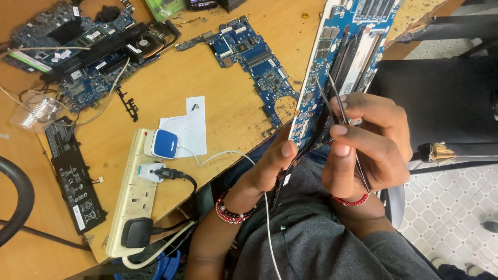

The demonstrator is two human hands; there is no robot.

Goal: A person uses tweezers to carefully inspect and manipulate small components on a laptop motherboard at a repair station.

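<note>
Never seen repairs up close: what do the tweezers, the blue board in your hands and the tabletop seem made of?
Tweezers: likely metal, thin dark prongs with a dull sheen, in the right hand.
Circuit board: probably glossy blue laminate with small metallic parts, steadied by the left hand.
Table: seemingly wood, orange-brown, chipped at the edge.

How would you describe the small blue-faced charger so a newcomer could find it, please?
Start at the long cream power strip on the wooden table's near edge. The charger sits plugged in at its far end: white, with a blue face, unlike the black plugs below it.

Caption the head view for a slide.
Left hand steadies a blue circuit board while right hand applies tweezers.
</note>
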